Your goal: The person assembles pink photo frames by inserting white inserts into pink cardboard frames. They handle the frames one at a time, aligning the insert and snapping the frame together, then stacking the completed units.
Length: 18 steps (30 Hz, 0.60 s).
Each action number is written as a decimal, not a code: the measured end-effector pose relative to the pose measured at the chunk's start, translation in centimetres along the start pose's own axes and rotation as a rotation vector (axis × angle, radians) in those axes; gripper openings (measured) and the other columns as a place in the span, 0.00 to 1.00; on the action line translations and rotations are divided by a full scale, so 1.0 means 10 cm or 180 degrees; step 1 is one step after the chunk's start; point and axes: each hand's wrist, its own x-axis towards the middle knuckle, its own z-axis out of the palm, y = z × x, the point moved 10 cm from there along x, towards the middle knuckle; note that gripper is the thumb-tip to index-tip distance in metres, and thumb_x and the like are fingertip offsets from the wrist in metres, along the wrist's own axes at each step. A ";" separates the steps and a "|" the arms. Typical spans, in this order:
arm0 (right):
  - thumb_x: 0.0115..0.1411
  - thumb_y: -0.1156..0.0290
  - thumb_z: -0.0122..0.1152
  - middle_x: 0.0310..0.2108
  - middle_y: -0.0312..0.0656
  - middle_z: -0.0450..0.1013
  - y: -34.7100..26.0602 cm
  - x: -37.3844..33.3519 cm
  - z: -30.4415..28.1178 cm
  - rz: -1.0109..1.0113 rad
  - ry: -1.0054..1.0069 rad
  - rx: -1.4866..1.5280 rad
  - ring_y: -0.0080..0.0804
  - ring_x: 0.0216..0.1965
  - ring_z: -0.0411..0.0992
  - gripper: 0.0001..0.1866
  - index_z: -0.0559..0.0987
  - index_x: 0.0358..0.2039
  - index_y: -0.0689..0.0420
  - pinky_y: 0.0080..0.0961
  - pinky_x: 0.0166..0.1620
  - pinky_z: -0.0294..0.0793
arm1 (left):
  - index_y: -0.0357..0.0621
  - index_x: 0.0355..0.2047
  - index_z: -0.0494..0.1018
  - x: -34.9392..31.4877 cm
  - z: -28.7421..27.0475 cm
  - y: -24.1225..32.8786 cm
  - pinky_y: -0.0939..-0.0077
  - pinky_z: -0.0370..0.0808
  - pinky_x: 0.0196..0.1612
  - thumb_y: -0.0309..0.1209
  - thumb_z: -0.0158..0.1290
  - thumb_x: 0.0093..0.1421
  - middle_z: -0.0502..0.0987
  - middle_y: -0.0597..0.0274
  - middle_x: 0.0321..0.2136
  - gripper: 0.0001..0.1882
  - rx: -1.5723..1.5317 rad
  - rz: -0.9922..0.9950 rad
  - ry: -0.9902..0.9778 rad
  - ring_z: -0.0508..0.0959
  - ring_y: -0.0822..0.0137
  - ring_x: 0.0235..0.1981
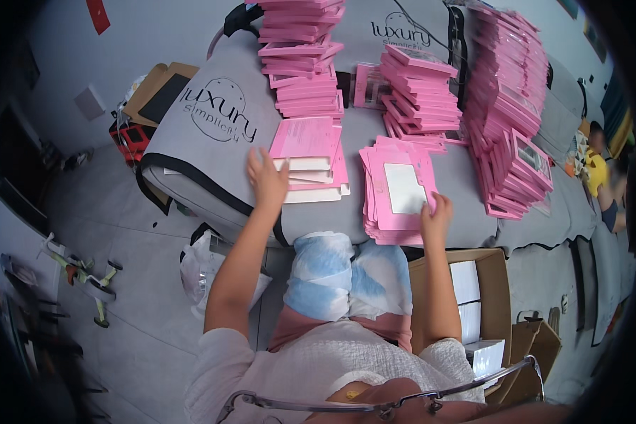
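Note:
My left hand (267,180) is open at the left side of a short stack of pink boxes with white sides (307,164). Its fingers are spread, and the thumb lies against or very near a white side. My right hand (437,213) grips the right edge of a flat pink carton with a pale cut-out window (405,187), its thumb reaching onto the window area. That carton lies on top of a low, uneven pile of flat pink cartons (374,220), right of the short stack. Both piles rest on a grey covered couch seat (466,230).
Tall stacks of pink boxes stand at the back left (307,92), back middle (420,92) and right (509,106). An open cardboard box with white boxes (505,283) stands by my right leg. A plastic bag (205,272) lies left of my legs. A person (610,187) is at far right.

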 end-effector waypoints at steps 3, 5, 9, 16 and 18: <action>0.54 0.64 0.60 0.46 0.54 0.66 0.37 -0.02 -0.05 0.0649 -0.0088 -0.0729 0.49 0.48 0.66 0.23 0.72 0.47 0.62 0.40 0.49 0.68 | 0.43 0.55 0.66 -0.53 0.27 0.67 0.47 0.52 0.60 0.37 0.53 0.56 0.58 0.39 0.57 0.26 -0.0452 0.1448 -0.0407 0.58 0.44 0.60; 0.54 0.61 0.61 0.44 0.54 0.67 0.55 -0.10 -0.01 0.0979 -0.0363 -0.0851 0.48 0.44 0.68 0.24 0.72 0.47 0.63 0.39 0.46 0.69 | 0.48 0.57 0.64 -0.91 0.60 1.26 0.38 0.45 0.61 0.39 0.48 0.59 0.59 0.52 0.60 0.25 -0.0537 0.1752 -0.1870 0.55 0.52 0.63; 0.53 0.59 0.63 0.34 0.49 0.70 0.81 -0.19 0.16 0.1058 -0.0673 -0.0423 0.43 0.34 0.71 0.23 0.75 0.43 0.64 0.37 0.41 0.72 | 0.47 0.59 0.62 -1.51 0.77 1.85 0.32 0.36 0.61 0.42 0.42 0.63 0.61 0.59 0.61 0.25 -0.0635 0.2167 -0.2147 0.52 0.57 0.65; 0.55 0.70 0.61 0.26 0.38 0.67 1.28 -0.55 0.15 0.2241 -0.0977 0.1836 0.22 0.29 0.65 0.10 0.75 0.33 0.64 0.18 0.29 0.67 | 0.43 0.61 0.57 -1.96 0.87 2.04 0.37 0.33 0.63 0.45 0.41 0.64 0.59 0.55 0.61 0.29 -0.0745 0.2218 -0.2902 0.55 0.64 0.64; 0.56 0.71 0.60 0.28 0.37 0.67 0.80 -0.51 -0.36 0.1354 -0.0043 0.1637 0.22 0.29 0.65 0.08 0.74 0.31 0.63 0.17 0.28 0.66 | 0.44 0.63 0.52 -2.05 0.89 1.98 0.43 0.35 0.64 0.44 0.40 0.65 0.57 0.53 0.62 0.30 -0.1252 0.1838 -0.2910 0.54 0.62 0.65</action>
